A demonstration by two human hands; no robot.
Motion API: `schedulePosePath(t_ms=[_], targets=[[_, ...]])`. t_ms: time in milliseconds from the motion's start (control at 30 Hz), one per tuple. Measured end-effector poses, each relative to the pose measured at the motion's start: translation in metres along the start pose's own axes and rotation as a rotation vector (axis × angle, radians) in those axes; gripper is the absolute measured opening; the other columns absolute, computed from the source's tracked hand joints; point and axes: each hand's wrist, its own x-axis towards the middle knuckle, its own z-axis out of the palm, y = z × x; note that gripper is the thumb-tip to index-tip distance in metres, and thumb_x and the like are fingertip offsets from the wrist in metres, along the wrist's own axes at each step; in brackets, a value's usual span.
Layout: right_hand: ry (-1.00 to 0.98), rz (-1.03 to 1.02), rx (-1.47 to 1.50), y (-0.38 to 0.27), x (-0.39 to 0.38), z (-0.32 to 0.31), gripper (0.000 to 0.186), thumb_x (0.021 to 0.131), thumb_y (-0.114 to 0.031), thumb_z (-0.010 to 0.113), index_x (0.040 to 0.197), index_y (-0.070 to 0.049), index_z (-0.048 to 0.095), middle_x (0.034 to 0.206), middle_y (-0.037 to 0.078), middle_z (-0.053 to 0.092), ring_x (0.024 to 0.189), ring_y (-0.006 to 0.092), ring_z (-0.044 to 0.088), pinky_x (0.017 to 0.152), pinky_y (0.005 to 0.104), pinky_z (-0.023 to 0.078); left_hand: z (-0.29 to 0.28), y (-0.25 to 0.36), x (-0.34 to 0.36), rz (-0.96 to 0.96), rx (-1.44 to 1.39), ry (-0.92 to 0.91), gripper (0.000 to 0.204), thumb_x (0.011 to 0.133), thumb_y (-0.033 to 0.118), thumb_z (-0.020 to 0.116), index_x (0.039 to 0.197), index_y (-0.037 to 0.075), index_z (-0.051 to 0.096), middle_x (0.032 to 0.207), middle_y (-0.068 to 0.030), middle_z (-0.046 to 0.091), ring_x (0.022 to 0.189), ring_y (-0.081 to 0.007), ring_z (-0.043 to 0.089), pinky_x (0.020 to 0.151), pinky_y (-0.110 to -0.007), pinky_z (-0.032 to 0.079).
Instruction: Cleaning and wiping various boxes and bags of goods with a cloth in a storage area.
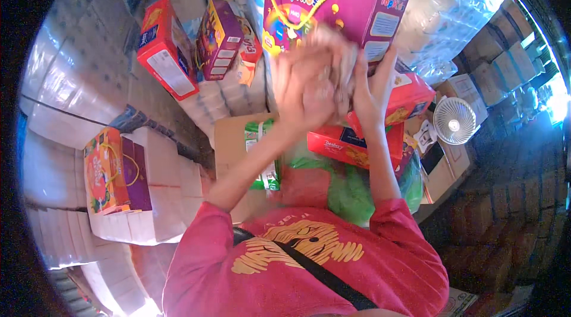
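Glossy plastic-wrapped bales (443,13) rise around us in bulging stacks, the creased film catching light. Across the foreground we see a worker's red shirt (392,263), its cloth printed with a scribbled yellow animal and crossed by a black strap. The purple carton (351,1), a crisp-edged box of printed board, stands at the top centre of our view, just beyond the hands. Near it we find a flat red box (351,149) and, farther right, a round white fan (455,120) with a fine radial grille. The left hand (303,91) blurs before the carton's front, fingers seemingly bent; we cannot tell what, if anything, they hold. The right hand (375,91) lifts thumb and forefinger, spread apart, at the carton's lower right corner, its grip unclear to us. Smallest, we note a looped yellow cord handle (291,25)
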Motion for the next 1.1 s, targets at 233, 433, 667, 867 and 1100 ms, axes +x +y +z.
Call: schedulePosePath(t_ms=[233, 433, 667, 867, 1100], targets=[[-0.023, -0.042, 0.116, -0.026, 0.002, 0.005, 0.056, 0.088, -0.027, 0.051, 0.122, 0.01, 0.026, 0.095, 0.022, 0.058, 0.084, 0.0342, 0.056, 0.076, 0.0411, 0.042, 0.012, -0.016, 0.1, 0.026, 0.065, 0.189, 0.047, 0.057, 0.015, 0.071, 0.099, 0.007, 0.052, 0.096, -0.0124, 0.054, 0.089, -0.035, 0.048, 0.078, -0.041, 0.037], [-0.004, -0.036, 0.274, 0.002, 0.009, 0.002, 0.064, 0.087, -0.022, 0.053, 0.134, 0.002, 0.017, 0.132, 0.024, 0.03, 0.123, 0.0322, 0.032, 0.102, 0.0381, 0.024, -0.014, 0.004, 0.014, 0.027, 0.053, -0.042, 0.052, 0.047, 0.012, 0.068, 0.098, 0.008, 0.057, 0.097, -0.0093, 0.057, 0.09, -0.0289, 0.052, 0.081, -0.041, 0.038], [-0.014, -0.277, 0.103, -0.024, 0.007, 0.005, 0.068, 0.088, -0.03, 0.049, 0.139, -0.003, 0.013, 0.143, 0.018, 0.02, 0.13, 0.0321, 0.023, 0.105, 0.0385, 0.017, -0.032, -0.082, 0.03, -0.549, 0.243, 0.1, 0.034, 0.071, 0.019, 0.06, 0.099, 0.003, 0.051, 0.089, -0.0192, 0.051, 0.086, -0.0371, 0.049, 0.075, -0.043, 0.04], [0.019, -0.31, 0.085, -0.016, 0.012, 0.008, 0.055, 0.093, -0.023, 0.039, 0.139, -0.003, 0.017, 0.144, 0.014, 0.02, 0.131, 0.0247, 0.022, 0.106, 0.0344, 0.017, -0.011, -0.005, 0.031, -0.203, 0.167, -0.04, 0.048, 0.063, 0.02, 0.069, 0.103, 0.003, 0.05, 0.093, -0.0176, 0.049, 0.091, -0.0365, 0.05, 0.076, -0.043, 0.043], [0.002, -0.299, 0.177, -0.022, 0.003, 0.015, 0.062, 0.091, -0.031, 0.044, 0.138, -0.002, 0.017, 0.143, 0.016, 0.021, 0.128, 0.0297, 0.026, 0.105, 0.0381, 0.019, -0.025, -0.102, 0.055, -0.599, 0.419, 0.131, 0.04, 0.073, 0.031, 0.06, 0.1, 0.004, 0.049, 0.093, -0.0217, 0.053, 0.088, -0.0417, 0.051, 0.075, -0.047, 0.041]])
